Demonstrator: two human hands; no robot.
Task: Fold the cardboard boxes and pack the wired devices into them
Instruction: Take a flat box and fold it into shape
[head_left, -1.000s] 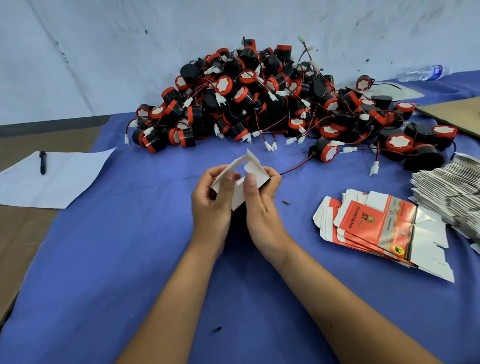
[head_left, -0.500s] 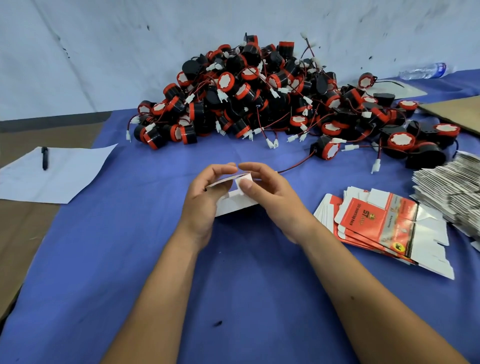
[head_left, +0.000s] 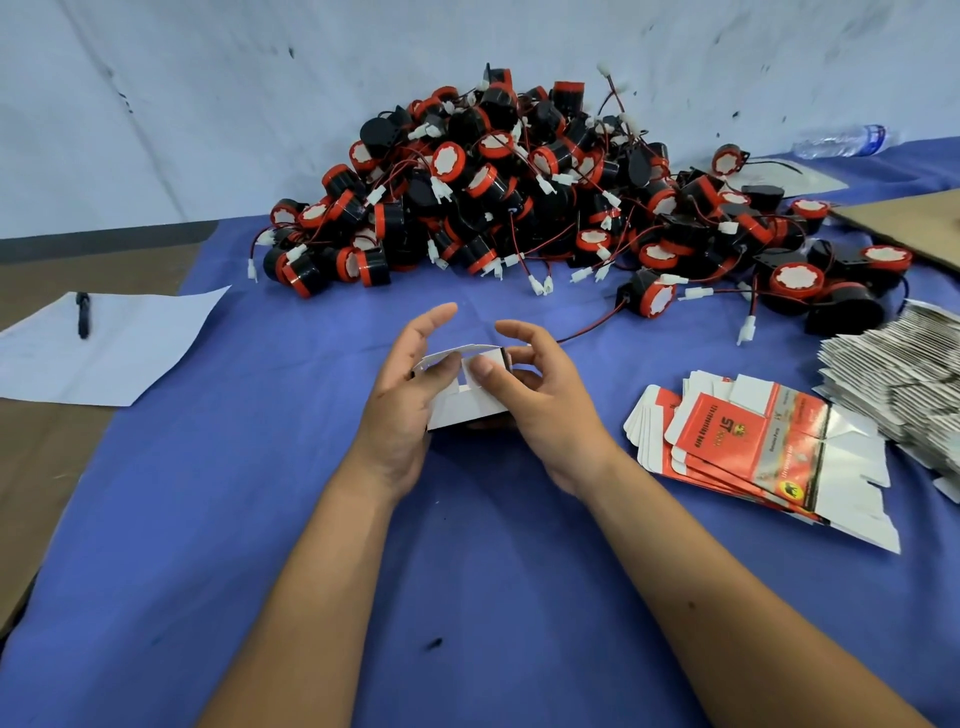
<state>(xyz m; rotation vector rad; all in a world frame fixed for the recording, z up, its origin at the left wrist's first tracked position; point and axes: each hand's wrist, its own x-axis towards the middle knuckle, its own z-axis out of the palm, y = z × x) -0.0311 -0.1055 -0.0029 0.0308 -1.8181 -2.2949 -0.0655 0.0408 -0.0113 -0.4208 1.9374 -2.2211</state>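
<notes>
A small cardboard box (head_left: 467, 405), its white inside facing me, is held between both hands above the blue cloth. My left hand (head_left: 402, 400) grips its left side with the fingers spread upward. My right hand (head_left: 535, 395) holds the right side, its thumb pressing a white flap inward. Behind them lies a big pile of black-and-red wired devices (head_left: 519, 192) with white connectors. A fanned stack of flat red-and-white boxes (head_left: 737, 441) lies to the right of my right hand.
The blue cloth (head_left: 208, 519) covers the table. A white sheet of paper (head_left: 130, 353) with a black pen (head_left: 83, 314) lies at the left. A thick stack of flat boxes (head_left: 904, 379), brown cardboard (head_left: 914, 223) and a plastic bottle (head_left: 841, 141) sit at the right.
The box was turned and lowered between my hands, its flaps being folded in. My hands moved slightly apart, and my right thumb now presses on a flap.
</notes>
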